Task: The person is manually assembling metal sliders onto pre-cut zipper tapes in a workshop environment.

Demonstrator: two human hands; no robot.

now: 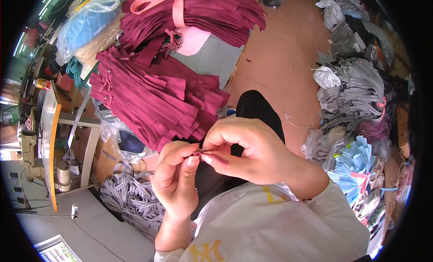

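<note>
Close together in front of my body, both hands pinch one small dark red piece (199,152), its exact kind too small to make out. My left hand (176,183) grips it between thumb and fingertips. From the other side my right hand (257,149) closes thumb and forefinger on it; a dark red stain shows on that thumb. Just beyond my hands lies a fanned stack of maroon fabric strips (153,102), some with small knotted ends and shiny bits at the left. A larger maroon bundle (212,11), tied with a pink band (179,11), sits behind it.
Grey strips (133,199) are heaped at lower left, near a sewing-machine table (54,149). Along the right stand grey bundles (354,90) and a light blue bundle (354,165) among plastic bags. A blue plastic bag (88,25) lies at upper left. Tiled floor (279,59) runs between.
</note>
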